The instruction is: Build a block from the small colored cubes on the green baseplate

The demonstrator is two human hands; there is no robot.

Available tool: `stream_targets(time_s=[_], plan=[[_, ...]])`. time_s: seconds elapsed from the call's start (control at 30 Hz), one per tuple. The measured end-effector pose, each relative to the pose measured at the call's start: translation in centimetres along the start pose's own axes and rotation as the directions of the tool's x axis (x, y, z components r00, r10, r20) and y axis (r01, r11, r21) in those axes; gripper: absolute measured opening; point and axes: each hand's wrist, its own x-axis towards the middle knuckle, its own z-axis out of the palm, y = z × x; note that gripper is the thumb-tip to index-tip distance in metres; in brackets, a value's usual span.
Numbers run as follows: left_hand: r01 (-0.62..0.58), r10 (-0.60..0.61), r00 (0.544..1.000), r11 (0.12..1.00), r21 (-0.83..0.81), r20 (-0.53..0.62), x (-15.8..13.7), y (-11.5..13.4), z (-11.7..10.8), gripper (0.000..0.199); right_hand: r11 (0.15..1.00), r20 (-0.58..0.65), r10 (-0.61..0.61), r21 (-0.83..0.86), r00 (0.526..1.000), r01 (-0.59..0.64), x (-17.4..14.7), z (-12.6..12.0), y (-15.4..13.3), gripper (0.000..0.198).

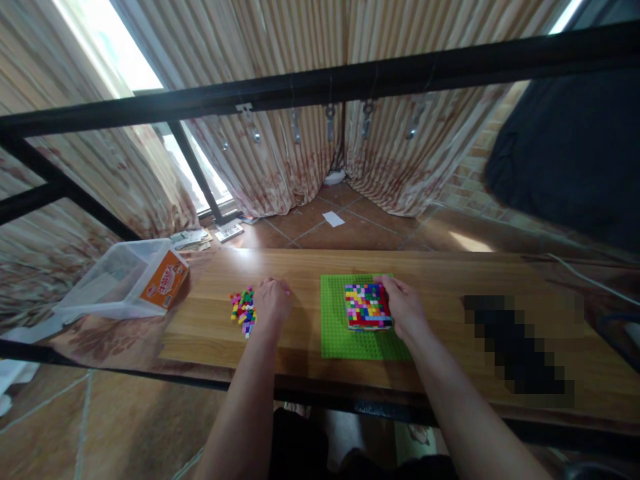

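Note:
A square block of many-coloured toy bricks (367,305) stands on a green baseplate (333,333). Against the block's right side, my right hand (404,305) is closed on its edge, with fingers at the far right corner. Farther left, over the wooden board, my left hand (273,301) has its fingers curled together. A small pinkish-purple spot, seemingly a toy brick, shows at its fingertips. Right beside that hand lies a pile of loose toy bricks (243,311), partly hidden by it.
A clear plastic bin (115,277) with an orange label stands at the left. A blurred-out dark object (515,347) lies on the right of the wooden tabletop (300,267). A black metal bar (310,83) with hanging hooks crosses ahead, before striped curtains (280,160).

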Motion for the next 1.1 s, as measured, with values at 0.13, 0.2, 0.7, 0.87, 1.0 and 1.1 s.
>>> stream_targets(time_s=[0.13,0.2,0.7,0.87,1.0,1.1], plan=[[0.024,-0.024,1.000,1.000,0.002,0.005,0.2,-0.2,-0.1,0.026,1.000,0.001,0.002,0.009,1.000,-0.002,0.0,0.0,-0.2,0.040],[0.029,-0.029,1.000,1.000,-0.002,0.001,0.2,-0.3,-0.3,0.026,1.000,0.002,-0.005,0.000,1.000,0.005,0.0,0.0,-0.2,0.041],[-0.138,0.166,0.983,0.347,-0.928,-0.083,-2.2,6.1,-0.5,0.023,0.822,0.109,-0.522,-0.203,0.846,0.533,-2.7,0.1,-3.2,0.022],[-0.107,0.335,0.940,0.126,-0.986,-0.059,-4.2,9.3,-0.9,0.020,0.832,0.350,-0.482,-0.103,0.803,0.544,-4.4,0.7,-3.7,0.017],[-0.130,0.344,0.935,0.106,-0.986,-0.086,-4.5,10.0,-1.1,0.015,0.891,0.334,-0.410,-0.052,0.849,0.451,-4.2,0.7,-3.7,0.019],[-0.125,0.330,0.940,0.095,-0.988,-0.087,-4.4,10.2,-0.9,0.017,0.924,0.325,-0.350,-0.034,0.878,0.381,-3.8,0.5,-3.9,0.020]])
